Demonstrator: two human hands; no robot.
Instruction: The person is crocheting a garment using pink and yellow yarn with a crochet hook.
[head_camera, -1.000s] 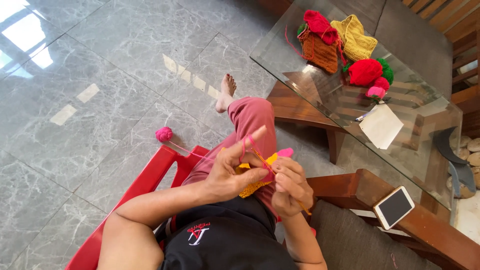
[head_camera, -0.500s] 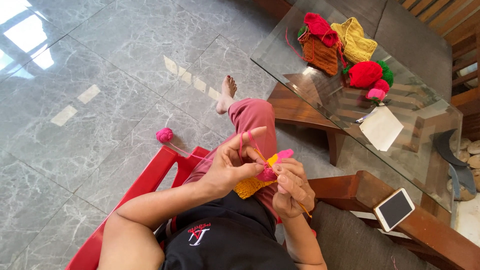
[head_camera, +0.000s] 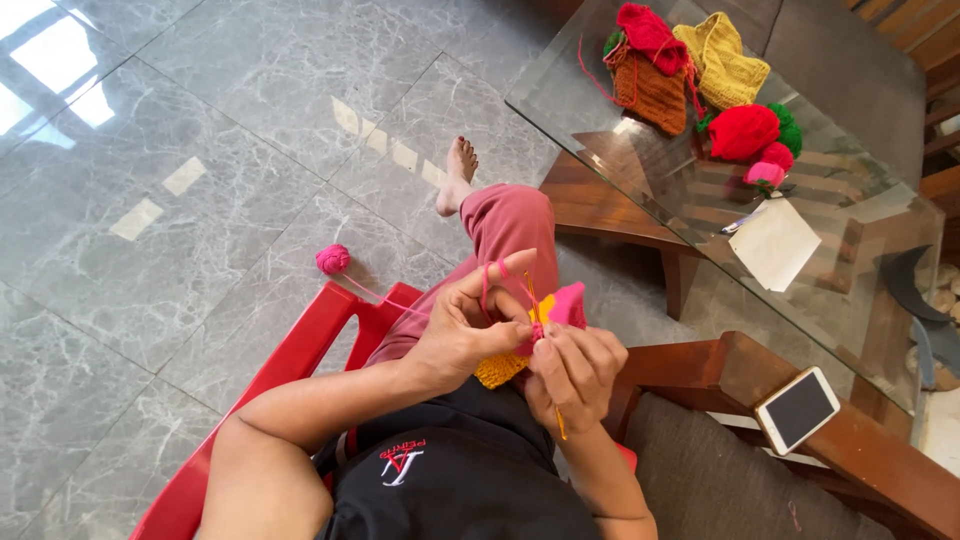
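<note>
My left hand (head_camera: 468, 322) pinches a small pink and yellow crocheted piece (head_camera: 545, 325), with pink yarn looped over the raised forefinger. My right hand (head_camera: 575, 368) grips a thin yellow crochet hook (head_camera: 558, 418) and touches the piece from the right. The pink yarn strand runs down to a small pink yarn ball (head_camera: 333, 259) on the grey marble floor. I sit on a red plastic chair (head_camera: 300, 345), with a pink-trousered leg (head_camera: 500, 235) stretched forward.
A glass-topped wooden table (head_camera: 850, 300) on the right holds knitted pieces (head_camera: 690, 65), red, green and pink yarn balls (head_camera: 755, 135) and a white paper (head_camera: 775, 243). A white phone (head_camera: 797, 409) lies on a wooden sofa arm. Grey marble floor (head_camera: 180, 150) spreads left.
Both hands have shifted slightly as they work the piece; the right hand has closed in over the pink edge. The yarn ball has stayed put.
</note>
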